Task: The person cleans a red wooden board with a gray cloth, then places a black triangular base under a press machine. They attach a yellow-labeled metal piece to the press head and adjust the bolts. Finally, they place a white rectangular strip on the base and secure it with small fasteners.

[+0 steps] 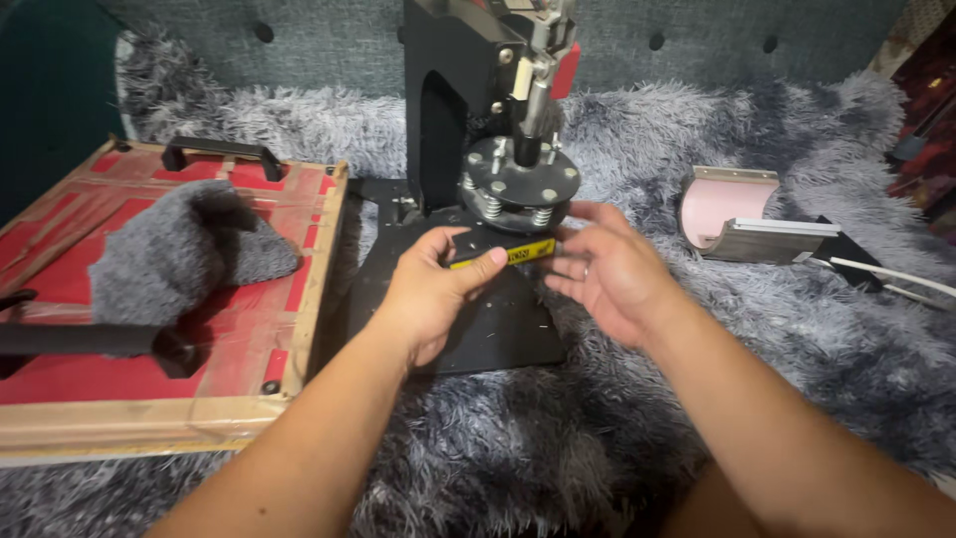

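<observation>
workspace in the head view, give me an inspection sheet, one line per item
surface: grey shaggy rug under everything
job's things: black press upright on its black base plate; round spring-mounted plate above a yellow-edged part
clutter: red flat platen at left with a grey cloth on it; curved pink mug heater at right
grippers: left hand pinches the yellow-edged part; right hand open beside it, contact unclear
cables: white cable at right
surroundings: grey tufted backrest behind
</observation>
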